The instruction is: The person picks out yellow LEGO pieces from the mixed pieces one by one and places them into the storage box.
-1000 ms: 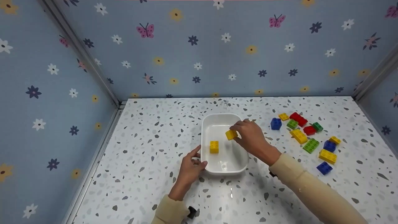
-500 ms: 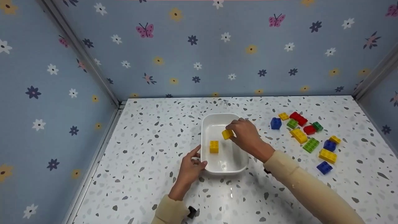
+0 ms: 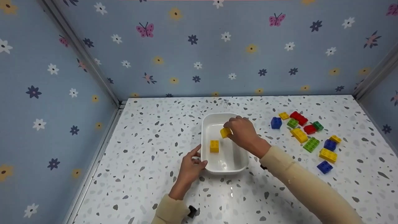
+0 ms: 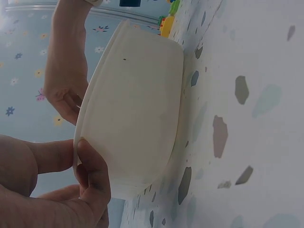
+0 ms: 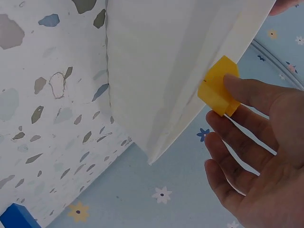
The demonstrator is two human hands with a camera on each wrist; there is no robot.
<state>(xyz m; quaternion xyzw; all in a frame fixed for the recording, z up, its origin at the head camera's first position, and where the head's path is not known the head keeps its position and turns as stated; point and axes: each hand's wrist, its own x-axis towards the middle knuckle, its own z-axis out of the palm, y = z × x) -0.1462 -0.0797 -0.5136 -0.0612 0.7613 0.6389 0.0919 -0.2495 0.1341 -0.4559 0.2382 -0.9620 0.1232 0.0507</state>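
A white plastic tub [image 3: 224, 166] stands on the speckled table with one yellow toy brick [image 3: 214, 146] lying inside it. My left hand [image 3: 190, 168] grips the tub's left wall; in the left wrist view its thumb and fingers [image 4: 93, 175] pinch the rim. Over the tub, my right hand [image 3: 244, 132] holds a second yellow brick [image 3: 225, 133]. In the right wrist view that yellow brick [image 5: 219, 88] sits between thumb and fingertips, near the tub's rim.
Right of the tub lie several loose bricks, among them a blue brick [image 3: 276, 123], a red brick [image 3: 298, 118], a light green brick [image 3: 311, 145] and a yellow brick [image 3: 328, 155]. A flowered blue wall [image 3: 199, 53] rises behind the table.
My right hand has moved a little left and away from me over the tub, carrying the yellow brick. The left hand and the tub have stayed in place.
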